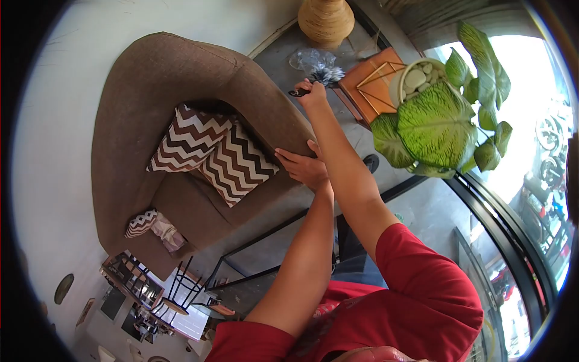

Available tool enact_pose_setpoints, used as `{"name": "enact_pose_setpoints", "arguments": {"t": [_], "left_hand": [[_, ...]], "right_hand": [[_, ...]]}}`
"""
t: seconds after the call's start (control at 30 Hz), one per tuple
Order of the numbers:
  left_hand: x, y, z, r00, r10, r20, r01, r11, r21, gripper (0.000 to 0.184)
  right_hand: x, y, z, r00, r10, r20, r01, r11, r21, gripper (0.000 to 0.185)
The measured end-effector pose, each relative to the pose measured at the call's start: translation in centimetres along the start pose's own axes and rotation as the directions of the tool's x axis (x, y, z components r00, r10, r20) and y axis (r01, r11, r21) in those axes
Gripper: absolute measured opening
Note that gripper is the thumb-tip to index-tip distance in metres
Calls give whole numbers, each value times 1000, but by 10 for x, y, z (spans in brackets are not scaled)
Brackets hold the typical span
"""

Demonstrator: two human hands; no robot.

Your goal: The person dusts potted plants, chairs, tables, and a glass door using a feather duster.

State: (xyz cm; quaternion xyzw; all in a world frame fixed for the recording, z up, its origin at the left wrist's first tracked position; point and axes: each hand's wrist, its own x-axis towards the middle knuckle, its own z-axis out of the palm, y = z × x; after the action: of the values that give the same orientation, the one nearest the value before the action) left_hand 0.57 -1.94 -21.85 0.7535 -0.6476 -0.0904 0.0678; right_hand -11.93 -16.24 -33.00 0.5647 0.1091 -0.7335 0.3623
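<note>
My right hand point(312, 96) is closed around the dark handle of a small duster point(327, 75). The duster's fluffy grey head points toward the side of a brown wooden stand point(357, 99); whether they touch I cannot tell. Lower down, my left hand point(304, 168) lies with fingers apart on the arm of a brown sofa point(265, 99). Two zigzag-patterned cushions, one nearer the backrest point(190, 142) and one in front point(236, 163), lean together on the seat close to that hand.
A leafy potted plant point(437, 117) with pebbles stands on the wooden stand beside a gold wire frame point(377, 87). Clear plastic point(310, 59) lies near a woven vase point(326, 23) on the floor. A black-framed glass table point(259, 241) stands before the sofa; glass panels border the right.
</note>
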Motion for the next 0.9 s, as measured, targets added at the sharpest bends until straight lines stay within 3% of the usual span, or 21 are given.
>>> {"name": "enact_pose_setpoints", "arguments": {"t": [0.13,0.2,0.27,0.33,0.4,0.43,0.47,0.53,0.57,0.6,0.63,0.67,0.7,0.83,0.9], "left_hand": [[-2,-8,7,999,-6,-41,6,1000,-9,84],[-1,-24,30,999,3,-43,-2,1000,21,89],[1,-27,41,1000,-10,-6,10,1000,2,89],[7,-29,43,998,-13,62,11,999,37,91],[7,-28,23,993,-28,116,18,996,85,92],[6,-25,1,993,-41,108,35,998,58,92],[5,-26,-27,985,88,147,-86,996,-17,92],[8,-46,-63,924,337,183,-297,931,-214,91],[17,-73,-61,931,327,163,-287,930,-228,91],[33,-104,-49,815,497,298,-356,835,-419,90],[47,-137,-40,645,662,382,-372,709,-600,90],[62,-167,-34,554,613,563,-321,782,-535,84],[76,-198,-39,441,529,725,-283,849,-447,79],[113,-292,-104,545,453,706,-359,887,-291,66],[119,-332,-132,593,295,749,-101,950,-294,57]], "right_hand": [[-53,8,-13,972,207,107,-211,977,20,28],[-102,12,-19,893,383,237,-374,923,-85,28],[-172,14,-27,798,575,180,-528,812,-249,33],[-250,24,-43,916,382,126,-223,743,-631,43],[-292,15,-69,980,105,171,120,374,-920,52],[-302,3,-83,983,44,178,168,176,-970,53],[-310,-11,-98,980,-15,196,196,-27,-980,53],[-327,-39,-131,949,-104,297,259,-280,-925,53],[-335,-52,-145,955,-124,269,205,-381,-902,54],[-341,-66,-152,958,-149,246,149,-473,-868,55],[-341,-82,-153,986,-156,56,-11,-397,-918,55],[-345,-94,-150,980,-145,-139,-180,-319,-931,56],[-358,-99,-148,985,-136,-108,-145,-298,-943,55],[-440,-55,-128,996,-59,74,53,-301,-952,55],[-487,-17,-116,909,35,416,400,-353,-846,48]]}}
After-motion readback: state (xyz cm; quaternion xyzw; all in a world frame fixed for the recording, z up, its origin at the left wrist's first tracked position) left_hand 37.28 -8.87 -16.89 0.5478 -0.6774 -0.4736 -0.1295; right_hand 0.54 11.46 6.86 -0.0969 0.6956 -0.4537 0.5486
